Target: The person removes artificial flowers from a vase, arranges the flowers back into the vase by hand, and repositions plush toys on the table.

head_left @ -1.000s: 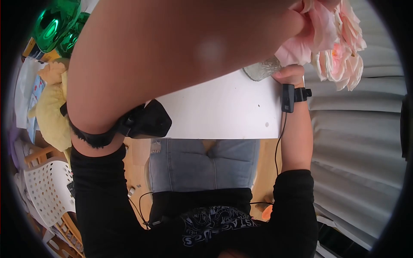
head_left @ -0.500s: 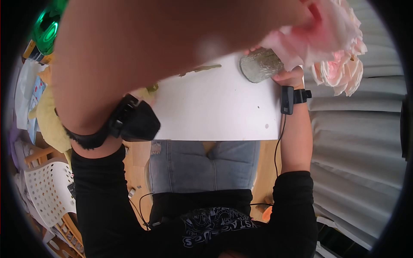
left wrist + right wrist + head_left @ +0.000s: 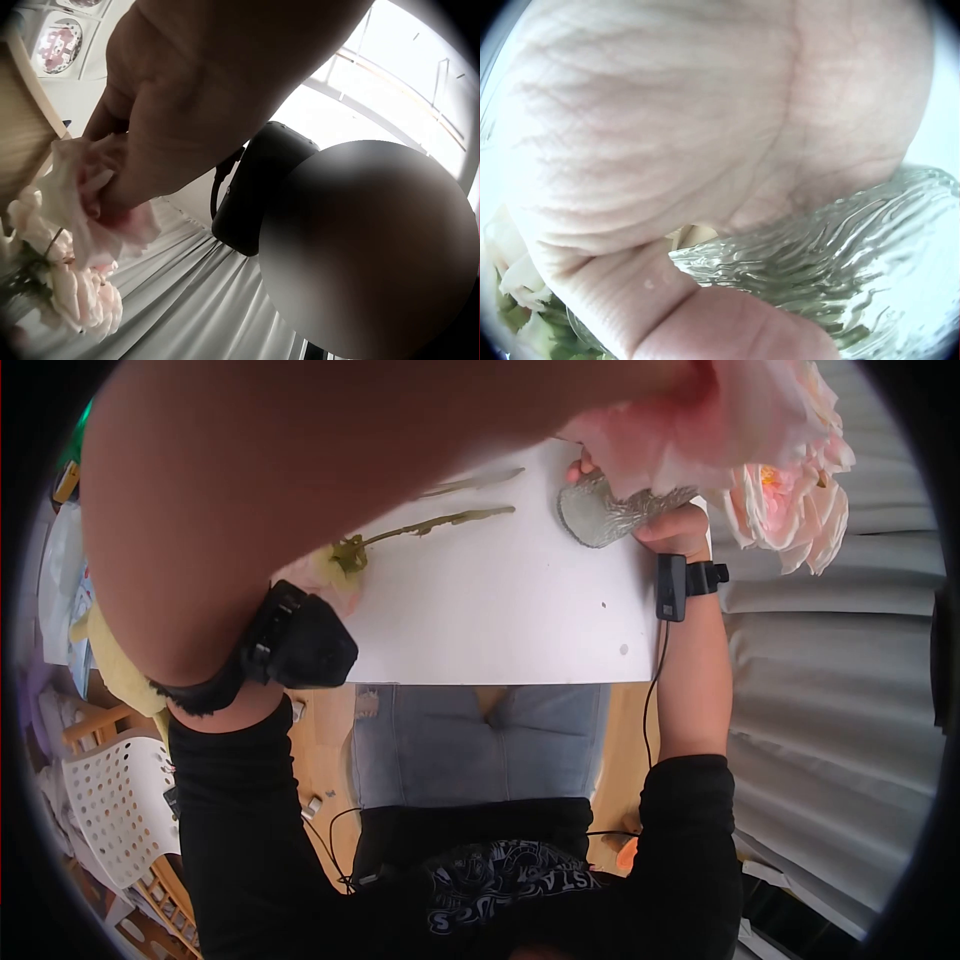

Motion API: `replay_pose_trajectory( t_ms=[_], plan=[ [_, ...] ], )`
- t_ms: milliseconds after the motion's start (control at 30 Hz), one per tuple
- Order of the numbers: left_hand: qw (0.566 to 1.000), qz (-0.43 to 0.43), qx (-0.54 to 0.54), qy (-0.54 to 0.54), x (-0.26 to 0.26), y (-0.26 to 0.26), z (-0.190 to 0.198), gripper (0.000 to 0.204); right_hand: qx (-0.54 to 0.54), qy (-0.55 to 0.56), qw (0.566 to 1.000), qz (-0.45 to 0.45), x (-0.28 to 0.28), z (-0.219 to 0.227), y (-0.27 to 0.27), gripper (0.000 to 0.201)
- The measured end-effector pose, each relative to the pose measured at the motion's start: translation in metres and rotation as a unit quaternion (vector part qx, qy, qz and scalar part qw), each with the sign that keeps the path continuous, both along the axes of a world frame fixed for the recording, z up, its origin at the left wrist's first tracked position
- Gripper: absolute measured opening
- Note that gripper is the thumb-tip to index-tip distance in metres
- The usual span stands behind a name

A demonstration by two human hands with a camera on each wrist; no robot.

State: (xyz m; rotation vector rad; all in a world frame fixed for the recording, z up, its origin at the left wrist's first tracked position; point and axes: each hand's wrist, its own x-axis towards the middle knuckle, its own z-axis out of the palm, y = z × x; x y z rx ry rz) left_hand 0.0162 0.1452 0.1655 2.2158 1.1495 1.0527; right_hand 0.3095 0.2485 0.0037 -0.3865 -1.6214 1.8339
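Note:
My left hand (image 3: 150,150) pinches a pale pink rose (image 3: 90,202) at its bloom in the left wrist view. In the head view that bloom (image 3: 690,435) hangs above the vase, its stem not visible. A textured clear glass vase (image 3: 600,510) leans on the white table, with my right hand (image 3: 672,532) wrapped round it. Seen from the right wrist, the palm (image 3: 705,135) and thumb lie against the ribbed glass (image 3: 855,262). More pink roses (image 3: 785,510) spread out to the right of the vase. My left forearm hides much of the tabletop.
On the white table (image 3: 490,610), a rose stem (image 3: 430,525) lies beside my left forearm, its bloom partly covered; another stem (image 3: 475,482) lies beyond. Grey curtains (image 3: 830,650) hang at the right. A perforated white chair (image 3: 115,800) and a yellow plush (image 3: 120,670) are at the left.
My left forearm has shifted left, uncovering stems on the table. The held bloom has moved and now covers part of the vase's upper side. The right hand has stayed on the vase.

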Motion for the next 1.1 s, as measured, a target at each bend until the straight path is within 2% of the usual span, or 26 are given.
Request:
replay_pose_trajectory(
  t_ms=[67, 133, 167, 400, 533, 567, 633, 700, 733, 767, 900, 967, 1100],
  plan=[
    [1.0, 0.008, -0.007, -0.005, 0.002, -0.004, 0.001, 0.035, 0.004, 0.013, 1.0, 0.025, 0.006, -0.005, 0.007, 0.095],
    [1.0, 0.019, -0.01, -0.01, -0.011, -0.015, -0.001, 0.035, 0.0, 0.007, 0.999, 0.043, 0.011, -0.006, 0.007, 0.077],
    [1.0, 0.023, -0.011, -0.013, -0.017, -0.025, -0.003, 0.036, 0.002, 0.008, 0.999, 0.044, 0.006, 0.0, 0.006, 0.077],
    [0.999, 0.031, -0.003, -0.02, 0.012, -0.041, 0.004, 0.037, 0.037, -0.021, 0.996, -0.079, -0.033, 0.058, -0.049, 0.061],
    [0.999, 0.028, 0.018, -0.018, 0.026, -0.037, 0.006, 0.037, 0.069, -0.025, 0.985, -0.157, -0.059, 0.1, -0.036, 0.051],
    [0.999, 0.023, 0.025, -0.014, 0.028, -0.034, 0.002, 0.037, 0.074, -0.025, 0.981, -0.178, -0.058, 0.107, -0.05, 0.049],
    [0.969, -0.064, 0.24, 0.002, 0.026, -0.027, -0.01, 0.039, 0.083, -0.024, 0.972, -0.22, -0.06, 0.122, -0.058, 0.044],
    [0.964, -0.078, 0.252, 0.007, 0.026, -0.025, -0.008, 0.033, 0.086, -0.023, 0.961, -0.26, -0.067, 0.135, -0.059, 0.04],
    [0.96, -0.048, 0.276, 0.006, 0.028, -0.023, -0.009, 0.033, 0.086, -0.022, 0.956, -0.28, -0.069, 0.14, -0.061, 0.037],
    [0.954, -0.018, 0.3, 0.005, 0.03, -0.022, -0.01, 0.034, 0.087, -0.017, 0.955, -0.284, -0.066, 0.14, -0.061, 0.037],
    [0.96, -0.013, 0.278, 0.034, 0.03, -0.019, -0.016, 0.036, 0.091, -0.004, 0.954, -0.285, -0.064, 0.139, -0.056, 0.038],
    [0.929, 0.037, 0.363, 0.052, 0.034, -0.013, -0.018, 0.036, 0.092, 0.0, 0.955, -0.282, -0.063, 0.137, -0.052, 0.038],
    [0.93, 0.043, 0.364, 0.032, 0.037, -0.015, -0.016, 0.036, 0.087, 0.002, 0.957, -0.277, -0.056, 0.13, -0.051, 0.039]
  ],
)
